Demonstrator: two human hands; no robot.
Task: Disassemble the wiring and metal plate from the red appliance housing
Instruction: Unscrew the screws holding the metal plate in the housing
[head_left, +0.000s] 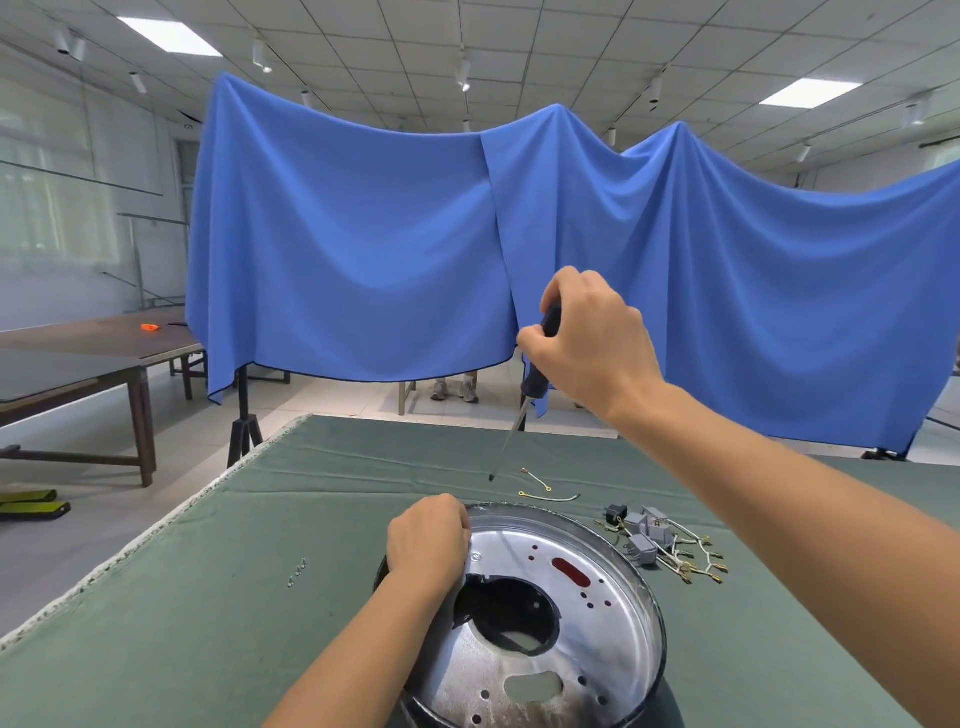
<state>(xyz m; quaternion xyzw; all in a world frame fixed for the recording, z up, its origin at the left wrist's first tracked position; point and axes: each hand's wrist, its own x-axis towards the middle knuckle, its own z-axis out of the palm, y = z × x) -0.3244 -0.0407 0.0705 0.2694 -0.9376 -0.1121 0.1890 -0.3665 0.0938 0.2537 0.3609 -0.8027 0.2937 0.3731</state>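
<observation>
While the round metal plate sits on the green table cloth right at the near edge, you can see red showing through its slots and small holes, so the red housing is underneath, mostly hidden. Left hand is curled over the plate's far-left rim, fingers wrapped on the edge. Just right of the plate there's a bundle of removed wiring, white leads with brass terminals and a few grey connector blocks, plus a small black part. Two loose short wires lie just past the plate's far rim. Right hand is up in the air beyond the plate, fist closed round a dark-handled screwdriver, tip pointing down and hanging above the cloth near those short wires. Left of the plate, a few tiny screws on the cloth. Big blue drape hangs behind the table.
</observation>
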